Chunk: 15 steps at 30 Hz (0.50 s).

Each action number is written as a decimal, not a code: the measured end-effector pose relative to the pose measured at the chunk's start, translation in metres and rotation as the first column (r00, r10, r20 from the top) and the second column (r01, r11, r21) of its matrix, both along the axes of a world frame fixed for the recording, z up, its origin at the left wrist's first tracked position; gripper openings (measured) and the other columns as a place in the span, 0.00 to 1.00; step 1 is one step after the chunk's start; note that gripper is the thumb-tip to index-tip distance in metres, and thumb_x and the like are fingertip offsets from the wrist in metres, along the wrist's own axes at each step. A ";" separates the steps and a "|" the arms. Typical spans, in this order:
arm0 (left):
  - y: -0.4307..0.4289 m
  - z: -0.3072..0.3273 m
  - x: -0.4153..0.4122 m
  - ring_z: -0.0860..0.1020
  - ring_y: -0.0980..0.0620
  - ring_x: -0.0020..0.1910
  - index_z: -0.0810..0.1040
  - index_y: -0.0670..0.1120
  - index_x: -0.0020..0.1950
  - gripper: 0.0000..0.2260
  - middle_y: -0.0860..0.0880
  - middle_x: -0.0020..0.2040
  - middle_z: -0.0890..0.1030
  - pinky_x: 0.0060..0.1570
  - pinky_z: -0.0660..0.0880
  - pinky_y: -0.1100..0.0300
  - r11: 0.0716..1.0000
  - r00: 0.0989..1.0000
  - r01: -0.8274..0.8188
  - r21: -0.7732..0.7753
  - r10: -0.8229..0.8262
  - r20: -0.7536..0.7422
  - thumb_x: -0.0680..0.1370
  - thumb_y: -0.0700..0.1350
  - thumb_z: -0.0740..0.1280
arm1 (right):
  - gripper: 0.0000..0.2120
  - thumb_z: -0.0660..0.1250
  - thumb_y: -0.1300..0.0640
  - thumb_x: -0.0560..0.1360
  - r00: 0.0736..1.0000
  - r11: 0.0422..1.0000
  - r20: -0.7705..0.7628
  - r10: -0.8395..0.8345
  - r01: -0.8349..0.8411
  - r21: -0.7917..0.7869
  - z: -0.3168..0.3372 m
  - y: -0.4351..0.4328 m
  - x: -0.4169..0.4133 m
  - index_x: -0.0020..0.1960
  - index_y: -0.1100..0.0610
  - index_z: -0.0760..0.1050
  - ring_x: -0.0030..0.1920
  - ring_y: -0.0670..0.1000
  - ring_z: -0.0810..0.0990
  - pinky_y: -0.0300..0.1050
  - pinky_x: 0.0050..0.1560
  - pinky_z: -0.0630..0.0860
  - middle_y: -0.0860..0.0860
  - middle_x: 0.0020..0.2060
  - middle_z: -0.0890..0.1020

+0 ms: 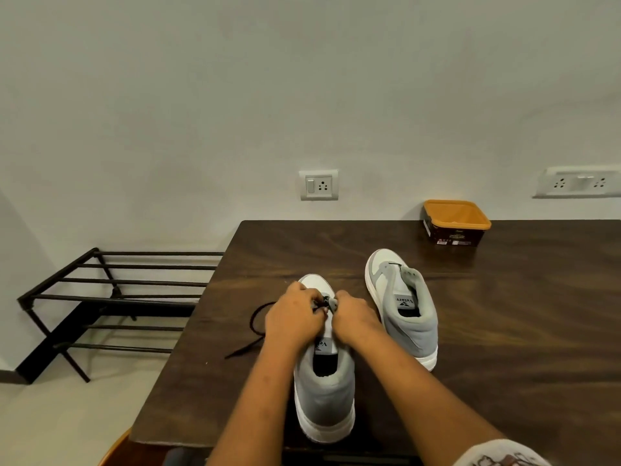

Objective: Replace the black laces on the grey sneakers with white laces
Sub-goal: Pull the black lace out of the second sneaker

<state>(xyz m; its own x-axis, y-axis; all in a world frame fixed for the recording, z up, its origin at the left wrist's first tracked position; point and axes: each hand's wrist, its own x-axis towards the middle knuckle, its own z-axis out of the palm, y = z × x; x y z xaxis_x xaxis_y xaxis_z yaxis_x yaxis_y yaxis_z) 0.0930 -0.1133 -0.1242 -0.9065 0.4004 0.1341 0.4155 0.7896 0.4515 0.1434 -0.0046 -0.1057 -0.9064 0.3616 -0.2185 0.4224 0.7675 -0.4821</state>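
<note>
Fingers of left hand and right hand pinch black lace on sneaker; orange tub beyond.

Both bare: left hand, right hand. Forearms bare along the whole visible length. White fabric at upper end of right arm, printed with brown and dark line drawing. Print cut off by frame edge, motif not identifiable.

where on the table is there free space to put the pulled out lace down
The widest bare stretch of table is right of the far sneaker, in front of the orange tub. Another bare strip lies beyond the near sneaker, toward the wall. Crowded: the left edge, where the black lace trails.
</note>
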 end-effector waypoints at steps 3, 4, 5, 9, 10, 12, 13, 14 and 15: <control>0.018 -0.006 0.005 0.77 0.49 0.54 0.79 0.54 0.58 0.12 0.51 0.59 0.72 0.47 0.73 0.55 0.993 0.995 -0.048 -0.110 0.038 -0.090 0.77 0.51 0.62 | 0.13 0.55 0.58 0.79 1.000 1.000 0.001 0.017 -0.017 -0.014 0.001 0.003 0.001 0.62 0.58 0.68 0.60 0.62 0.75 0.48 0.54 0.71 0.61 0.61 0.75; 0.019 -0.007 0.004 0.76 0.49 0.54 0.80 0.54 0.58 0.13 0.51 0.60 0.72 0.47 0.72 0.55 0.990 0.994 -0.057 -0.133 0.043 -0.103 0.78 0.52 0.61 | 0.13 0.55 0.58 0.79 1.000 1.000 0.003 0.022 -0.022 -0.015 0.001 0.004 0.001 0.62 0.58 0.69 0.60 0.62 0.75 0.48 0.53 0.71 0.61 0.60 0.76; 0.020 -0.008 0.003 0.76 0.50 0.55 0.80 0.53 0.58 0.12 0.52 0.60 0.72 0.47 0.72 0.55 0.988 0.994 -0.054 -0.147 0.039 -0.100 0.78 0.52 0.60 | 0.13 0.55 0.58 0.79 1.000 1.000 0.005 0.023 -0.022 -0.015 0.000 0.004 0.000 0.61 0.59 0.69 0.60 0.62 0.75 0.48 0.53 0.71 0.61 0.60 0.76; 0.019 -0.016 -0.003 0.75 0.51 0.52 0.82 0.50 0.41 0.09 0.54 0.52 0.75 0.49 0.71 0.57 0.953 0.992 -0.124 0.275 0.118 0.038 0.76 0.41 0.64 | 0.13 0.55 0.57 0.79 1.000 1.000 0.012 0.015 -0.015 -0.006 -0.003 0.006 -0.003 0.63 0.58 0.69 0.61 0.62 0.75 0.48 0.54 0.71 0.61 0.61 0.75; 0.018 -0.014 -0.005 0.76 0.50 0.50 0.80 0.50 0.36 0.11 0.52 0.49 0.76 0.50 0.72 0.57 0.855 0.978 -0.198 0.480 0.141 0.151 0.74 0.37 0.65 | 0.14 0.56 0.57 0.79 1.000 1.000 0.019 0.011 -0.011 -0.004 -0.003 0.006 -0.003 0.63 0.58 0.69 0.61 0.62 0.75 0.48 0.55 0.71 0.61 0.61 0.75; 0.009 0.004 -0.009 0.75 0.49 0.41 0.77 0.50 0.33 0.15 0.48 0.40 0.78 0.44 0.73 0.60 0.454 0.908 -0.415 0.788 0.154 0.390 0.74 0.33 0.63 | 0.14 0.55 0.58 0.80 1.000 1.000 0.028 0.008 -0.008 -0.010 -0.004 0.008 -0.004 0.64 0.59 0.68 0.62 0.62 0.74 0.48 0.56 0.71 0.61 0.62 0.75; -0.001 0.016 -0.012 0.73 0.51 0.37 0.76 0.50 0.34 0.15 0.48 0.37 0.77 0.40 0.72 0.62 0.270 0.868 -0.496 0.825 0.155 0.472 0.75 0.34 0.62 | 0.14 0.55 0.57 0.80 1.000 1.000 0.029 0.008 -0.007 -0.011 -0.004 0.008 -0.004 0.64 0.59 0.68 0.62 0.62 0.74 0.48 0.56 0.71 0.61 0.62 0.75; -0.013 0.026 -0.016 0.72 0.52 0.36 0.75 0.49 0.35 0.13 0.48 0.36 0.76 0.37 0.69 0.62 0.168 0.837 -0.544 0.822 0.178 0.518 0.76 0.36 0.61 | 0.14 0.55 0.57 0.80 1.000 1.000 0.029 0.011 -0.011 -0.007 -0.005 0.008 -0.004 0.64 0.59 0.68 0.62 0.62 0.74 0.49 0.56 0.71 0.61 0.62 0.75; -0.028 0.036 -0.019 0.73 0.51 0.36 0.75 0.48 0.36 0.11 0.47 0.36 0.77 0.38 0.70 0.60 0.156 0.814 -0.574 0.804 0.215 0.540 0.77 0.38 0.62 | 0.14 0.54 0.57 0.80 0.999 1.000 0.024 0.021 -0.021 0.002 -0.005 0.008 -0.004 0.64 0.58 0.68 0.62 0.62 0.74 0.49 0.56 0.71 0.61 0.62 0.75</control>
